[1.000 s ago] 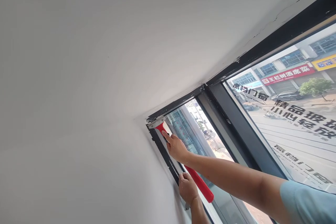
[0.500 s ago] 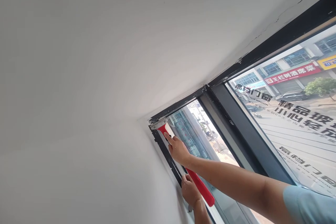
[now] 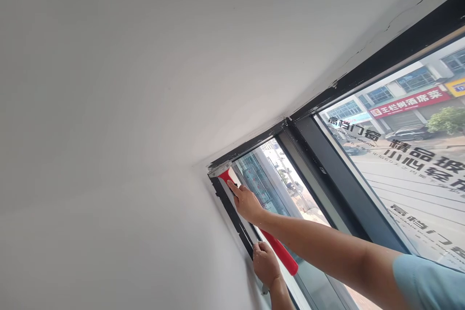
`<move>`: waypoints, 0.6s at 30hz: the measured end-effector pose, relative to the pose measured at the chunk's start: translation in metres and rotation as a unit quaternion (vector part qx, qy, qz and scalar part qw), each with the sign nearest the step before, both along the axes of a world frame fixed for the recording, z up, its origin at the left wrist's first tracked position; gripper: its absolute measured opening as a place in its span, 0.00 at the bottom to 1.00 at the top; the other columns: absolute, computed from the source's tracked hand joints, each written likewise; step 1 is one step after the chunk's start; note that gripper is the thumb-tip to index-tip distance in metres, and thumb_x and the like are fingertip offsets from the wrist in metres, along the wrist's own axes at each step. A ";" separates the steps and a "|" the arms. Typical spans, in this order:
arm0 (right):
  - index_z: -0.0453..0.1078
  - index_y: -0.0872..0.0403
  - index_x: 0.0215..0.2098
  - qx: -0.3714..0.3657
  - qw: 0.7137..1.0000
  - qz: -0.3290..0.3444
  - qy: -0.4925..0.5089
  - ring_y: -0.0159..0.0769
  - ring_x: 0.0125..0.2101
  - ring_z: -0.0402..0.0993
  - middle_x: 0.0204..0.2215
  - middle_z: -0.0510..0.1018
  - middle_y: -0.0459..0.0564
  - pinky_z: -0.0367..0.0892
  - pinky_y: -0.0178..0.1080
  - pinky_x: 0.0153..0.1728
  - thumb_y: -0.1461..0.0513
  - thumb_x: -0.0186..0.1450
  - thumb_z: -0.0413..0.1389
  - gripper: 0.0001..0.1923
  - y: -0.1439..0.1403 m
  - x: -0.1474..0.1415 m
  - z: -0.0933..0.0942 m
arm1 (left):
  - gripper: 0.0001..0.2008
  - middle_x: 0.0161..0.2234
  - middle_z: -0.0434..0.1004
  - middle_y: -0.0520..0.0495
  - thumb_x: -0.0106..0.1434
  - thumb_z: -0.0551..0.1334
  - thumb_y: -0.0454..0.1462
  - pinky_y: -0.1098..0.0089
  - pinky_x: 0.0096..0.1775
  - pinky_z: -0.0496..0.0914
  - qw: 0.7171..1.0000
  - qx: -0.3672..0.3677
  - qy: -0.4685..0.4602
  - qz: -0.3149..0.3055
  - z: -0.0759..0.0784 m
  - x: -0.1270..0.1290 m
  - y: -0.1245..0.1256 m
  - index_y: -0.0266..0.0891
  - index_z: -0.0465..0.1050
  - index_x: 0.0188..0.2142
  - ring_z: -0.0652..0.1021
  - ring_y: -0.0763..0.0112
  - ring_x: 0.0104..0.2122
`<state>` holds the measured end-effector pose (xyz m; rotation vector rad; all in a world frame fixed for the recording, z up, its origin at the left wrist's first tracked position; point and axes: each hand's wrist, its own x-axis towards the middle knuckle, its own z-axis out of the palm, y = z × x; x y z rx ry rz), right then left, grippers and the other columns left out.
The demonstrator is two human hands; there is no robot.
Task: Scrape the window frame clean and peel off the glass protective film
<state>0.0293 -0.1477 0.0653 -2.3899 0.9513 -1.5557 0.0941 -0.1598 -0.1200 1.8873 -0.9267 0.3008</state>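
Observation:
My right hand [image 3: 249, 203] is wrapped round a scraper with a red handle [image 3: 281, 253], its index finger stretched along the red head. The scraper's metal blade [image 3: 220, 169] lies against the top corner of the black window frame [image 3: 232, 218], where wall and ceiling meet. Below it, my left hand [image 3: 266, 264] is closed in a fist beside the side strip of the frame. A small greyish tip [image 3: 265, 290] shows under that fist; what it belongs to is hidden. White flecks dot both hands.
White ceiling [image 3: 145, 58] and wall [image 3: 145, 252] border the frame, with a crack [image 3: 388, 25] along the upper right. A dark upright [image 3: 319, 169] divides the narrow pane from a large window pane [image 3: 381, 174] bearing black lettering. A street shows outside.
The end of the red handle has swung slightly upward, while the blade stays at the corner. My left hand keeps its place beside the frame. The view has shifted slightly.

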 end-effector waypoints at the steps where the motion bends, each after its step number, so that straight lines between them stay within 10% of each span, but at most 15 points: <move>1: 0.46 0.47 0.68 0.000 1.000 -0.002 0.000 0.37 0.34 0.70 0.41 0.70 0.56 0.63 0.37 0.35 0.66 0.68 0.43 0.30 -0.001 0.001 0.000 | 0.15 0.38 0.76 0.40 0.68 0.46 0.36 0.64 0.36 0.65 1.000 0.002 0.000 -0.001 0.000 0.000 0.000 0.37 0.69 0.33 0.76 0.57 0.37; 18: 0.44 0.45 0.68 -0.002 1.000 -0.004 -0.013 0.39 0.34 0.71 0.42 0.69 0.56 0.65 0.38 0.36 0.66 0.69 0.43 0.31 -0.003 0.005 -0.003 | 0.15 0.40 0.75 0.44 0.69 0.45 0.37 0.66 0.36 0.64 0.999 0.023 0.023 -0.011 0.003 -0.001 0.004 0.38 0.68 0.34 0.75 0.61 0.40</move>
